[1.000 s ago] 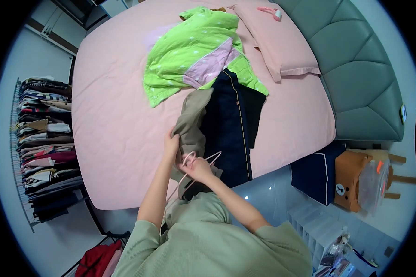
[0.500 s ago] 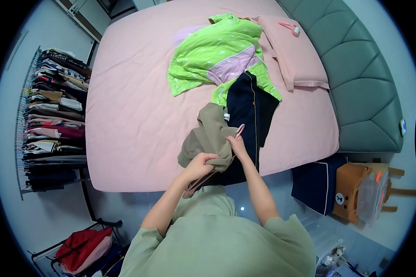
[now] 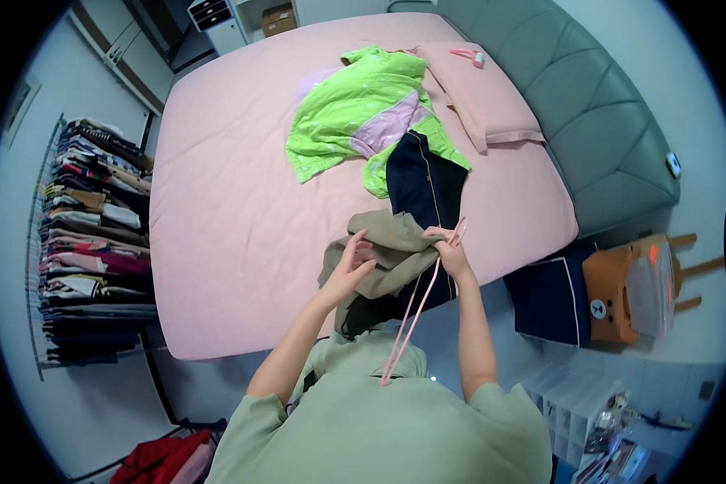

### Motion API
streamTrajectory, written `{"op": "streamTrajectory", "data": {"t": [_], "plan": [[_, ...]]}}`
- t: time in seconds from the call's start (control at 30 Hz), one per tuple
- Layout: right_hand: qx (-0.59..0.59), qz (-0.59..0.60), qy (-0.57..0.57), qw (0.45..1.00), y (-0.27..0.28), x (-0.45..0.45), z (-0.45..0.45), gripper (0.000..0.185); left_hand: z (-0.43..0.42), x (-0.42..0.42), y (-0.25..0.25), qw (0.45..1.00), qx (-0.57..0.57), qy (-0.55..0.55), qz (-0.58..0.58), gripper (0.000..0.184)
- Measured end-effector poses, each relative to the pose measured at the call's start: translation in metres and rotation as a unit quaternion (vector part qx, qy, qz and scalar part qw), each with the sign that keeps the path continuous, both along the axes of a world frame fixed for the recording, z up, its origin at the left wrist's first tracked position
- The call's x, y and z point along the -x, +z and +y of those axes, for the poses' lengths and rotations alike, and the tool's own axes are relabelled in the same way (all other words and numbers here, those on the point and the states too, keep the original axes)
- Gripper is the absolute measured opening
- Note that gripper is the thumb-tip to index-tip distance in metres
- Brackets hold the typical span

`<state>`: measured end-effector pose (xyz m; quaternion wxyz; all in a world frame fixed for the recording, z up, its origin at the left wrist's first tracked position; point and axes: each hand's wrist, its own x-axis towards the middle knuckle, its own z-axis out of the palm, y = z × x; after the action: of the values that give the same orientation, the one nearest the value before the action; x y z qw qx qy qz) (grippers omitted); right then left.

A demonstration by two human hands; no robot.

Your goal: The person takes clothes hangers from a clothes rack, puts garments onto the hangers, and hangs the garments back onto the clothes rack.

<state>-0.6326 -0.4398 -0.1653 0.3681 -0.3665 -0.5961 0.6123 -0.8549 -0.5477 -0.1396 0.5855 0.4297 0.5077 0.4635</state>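
My right hand (image 3: 452, 252) is closed on a pink hanger (image 3: 412, 327) near its hook, with an edge of the olive-brown garment (image 3: 385, 252) pinched there too. The hanger dangles down in front of my shirt. My left hand (image 3: 350, 270) has its fingers apart over the left part of the garment, which lies bunched at the bed's near edge. Under and beyond it is a dark navy garment (image 3: 415, 181) with a yellow line. Farther back, a bright green and lilac garment (image 3: 355, 105) lies spread out.
The pink bed (image 3: 218, 218) fills the middle, with a pillow (image 3: 484, 101) by the green headboard (image 3: 597, 105). Clothes (image 3: 97, 242) hang on a rack at left. Red clothing (image 3: 157, 460) is at lower left; a brown bear-faced box (image 3: 609, 290) stands at right.
My left hand has let go of the garment and opened. My right hand has moved right with the hanger, which now hangs lengthwise below it. The camera view has shifted.
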Motion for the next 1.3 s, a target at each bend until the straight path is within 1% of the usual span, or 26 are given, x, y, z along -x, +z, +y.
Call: {"op": "streamTrajectory", "data": {"t": [0.07, 0.1, 0.2, 0.3, 0.4, 0.43, 0.5, 0.53, 0.57, 0.6, 0.63, 0.7, 0.8, 0.9, 1.0, 1.1, 1.13, 1.2, 1.27, 1.3], "plan": [[-0.010, -0.041, 0.015, 0.999, 0.014, 0.003, -0.019, 0.017, 0.004, -0.003, -0.007, 0.999, -0.035, -0.037, 0.003, 0.063], [-0.024, -0.036, -0.001, 0.999, 0.021, 0.009, -0.030, 0.019, 0.005, -0.003, -0.009, 0.997, -0.052, -0.055, 0.005, 0.062], [-0.006, -0.067, 0.003, 0.998, 0.030, 0.015, -0.052, 0.018, 0.005, -0.007, -0.007, 0.995, -0.046, -0.058, -0.066, 0.062], [-0.094, -0.068, 0.006, 0.993, 0.039, 0.032, -0.074, 0.018, -0.001, -0.002, 0.003, 0.991, -0.059, -0.094, -0.080, 0.063], [-0.108, -0.087, -0.014, 0.990, 0.051, 0.048, -0.101, 0.020, -0.004, 0.009, -0.013, 0.984, -0.085, -0.139, -0.075, 0.050], [-0.112, -0.073, -0.022, 0.991, 0.049, 0.051, -0.109, 0.021, -0.006, 0.013, -0.015, 0.980, -0.123, -0.153, -0.045, 0.046], [-0.083, -0.062, -0.066, 0.992, 0.048, 0.055, -0.128, 0.020, -0.011, 0.020, -0.017, 0.964, -0.200, -0.176, 0.013, 0.037], [-0.069, -0.056, -0.088, 0.992, 0.049, 0.056, -0.137, 0.020, -0.015, 0.023, -0.017, 0.962, -0.179, -0.203, 0.049, 0.034], [-0.041, -0.049, -0.063, 0.996, 0.054, 0.053, -0.145, 0.016, -0.018, 0.026, -0.017, 0.957, -0.158, -0.228, 0.084, 0.031], [-0.046, -0.035, -0.084, 0.995, 0.052, 0.051, -0.152, 0.014, -0.023, 0.027, -0.013, 0.950, -0.138, -0.252, 0.120, 0.028], [-0.051, -0.021, -0.106, 0.993, 0.047, 0.050, -0.160, 0.014, -0.028, 0.027, -0.009, 0.930, -0.199, -0.248, 0.185, 0.030], [-0.067, -0.001, -0.162, 0.985, 0.045, 0.047, -0.176, 0.016, -0.039, 0.026, -0.002, 0.866, -0.318, -0.233, 0.307, 0.034], [-0.099, 0.065, -0.254, 0.960, 0.051, 0.035, -0.198, 0.012, -0.046, 0.028, -0.010, 0.816, -0.411, -0.245, 0.325, 0.030], [-0.090, 0.053, -0.342, 0.934, 0.054, 0.023, -0.216, 0.013, -0.052, 0.030, -0.006, 0.777, -0.439, -0.277, 0.357, 0.032], [-0.085, 0.097, -0.415, 0.901, 0.059, 0.021, -0.229, 0.014, -0.055, 0.028, -0.015, 0.754, -0.451, -0.308, 0.365, 0.035], [-0.045, 0.144, -0.481, 0.864, 0.079, 0.020, -0.243, 0.013, -0.056, 0.030, -0.033, 0.761, -0.431, -0.320, 0.364, 0.034], [-0.032, 0.158, -0.499, 0.852, 0.084, 0.018, -0.246, 0.013, -0.057, 0.032, -0.035, 0.754, -0.437, -0.327, 0.365, 0.033], [-0.010, 0.143, -0.519, 0.843, 0.088, 0.010, -0.253, 0.013, -0.057, 0.036, -0.038, 0.740, -0.449, -0.342, 0.366, 0.031], [0.000, 0.142, -0.528, 0.838, 0.099, 0.008, -0.261, 0.013, -0.049, 0.042, -0.045, 0.766, -0.343, -0.401, 0.368, 0.031], [-0.003, 0.150, -0.535, 0.831, 0.099, 0.005, -0.262, 0.012, -0.047, 0.043, -0.041, 0.775, -0.287, -0.427, 0.367, 0.031]]}}
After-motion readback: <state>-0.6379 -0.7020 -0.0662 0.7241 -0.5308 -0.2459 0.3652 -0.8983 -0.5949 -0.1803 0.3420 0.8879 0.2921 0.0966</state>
